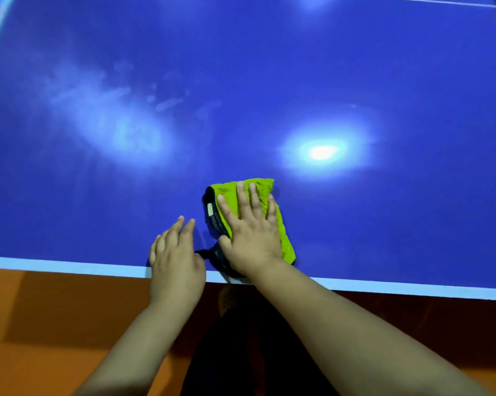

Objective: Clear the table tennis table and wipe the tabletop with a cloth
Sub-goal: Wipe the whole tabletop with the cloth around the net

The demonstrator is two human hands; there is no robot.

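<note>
A folded lime-green cloth with a dark underside lies on the blue table tennis tabletop, close to the near white edge line. My right hand presses flat on the cloth with straight, spread fingers. Just to its left, my left hand rests flat on the bare tabletop at the edge, fingers straight, holding nothing. Pale smudges and streaks mark the surface at the left centre.
Bright lamp reflections glare on the tabletop. A white line runs across the far right of the table. Orange floor lies below the near edge, and my dark trouser legs and a shoe stand there.
</note>
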